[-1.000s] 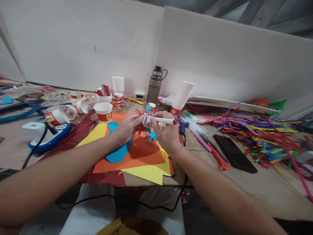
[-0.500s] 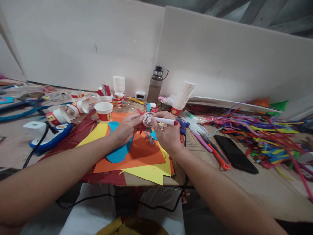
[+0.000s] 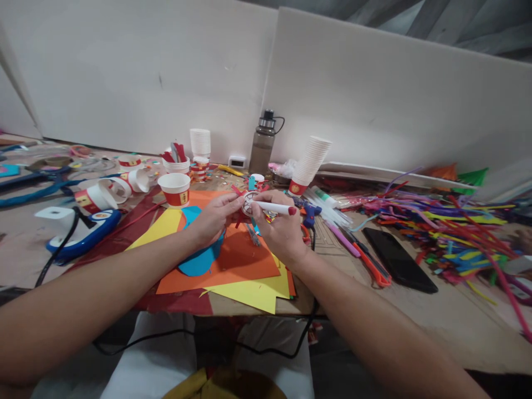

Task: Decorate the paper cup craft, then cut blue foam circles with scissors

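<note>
The table (image 3: 461,321) has bare room right of the right hand (image 3: 285,227), its near edge on the body side. Orange paper (image 3: 245,263) lies beneath. Between the 2 hands, the left hand (image 3: 211,221) pinches a lined white disc (image 3: 248,197); the right grips a pen (image 3: 272,208), now slightly further left across it (marking seems under way).

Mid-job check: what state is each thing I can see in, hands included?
Left hand: gripping the round piece
Round piece: held, dark lines on its white face
Right hand: gripping the marker
Marker: slanted, red end away from the piece
Bottle: upright, lid on
Tall cup stack: nested, leaning
Phone: flat, screen dark
Orange paper: flat, partly covered
</note>
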Demonstrator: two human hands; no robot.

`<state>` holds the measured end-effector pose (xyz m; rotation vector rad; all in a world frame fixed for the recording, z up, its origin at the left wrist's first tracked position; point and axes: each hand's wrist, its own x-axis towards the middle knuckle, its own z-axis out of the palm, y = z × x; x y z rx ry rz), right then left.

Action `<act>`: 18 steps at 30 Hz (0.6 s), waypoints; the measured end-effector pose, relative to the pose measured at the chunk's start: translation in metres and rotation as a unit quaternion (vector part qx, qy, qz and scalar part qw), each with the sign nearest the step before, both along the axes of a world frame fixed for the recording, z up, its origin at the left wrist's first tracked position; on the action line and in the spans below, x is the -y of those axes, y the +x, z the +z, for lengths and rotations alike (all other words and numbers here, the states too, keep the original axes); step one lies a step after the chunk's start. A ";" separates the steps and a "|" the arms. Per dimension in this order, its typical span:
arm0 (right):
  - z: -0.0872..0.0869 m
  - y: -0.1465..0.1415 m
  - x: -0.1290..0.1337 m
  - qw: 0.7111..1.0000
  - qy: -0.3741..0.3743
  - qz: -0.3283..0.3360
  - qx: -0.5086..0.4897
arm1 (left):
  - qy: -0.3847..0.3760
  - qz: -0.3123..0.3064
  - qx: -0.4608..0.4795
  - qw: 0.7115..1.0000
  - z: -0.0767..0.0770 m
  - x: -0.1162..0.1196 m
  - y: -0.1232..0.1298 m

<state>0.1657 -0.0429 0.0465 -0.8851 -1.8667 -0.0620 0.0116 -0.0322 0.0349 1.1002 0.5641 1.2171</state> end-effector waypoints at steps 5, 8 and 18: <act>0.002 0.001 0.001 1.000 -0.007 0.011 -0.001 | -0.002 -0.009 0.012 1.000 -0.002 -0.002 -0.001; 0.004 0.003 -0.001 0.998 -0.027 0.020 -0.060 | -0.001 -0.013 0.029 0.999 -0.004 -0.006 -0.001; -0.006 0.007 -0.029 0.915 -0.163 0.047 -0.367 | -0.018 0.017 0.083 0.996 -0.004 -0.013 -0.003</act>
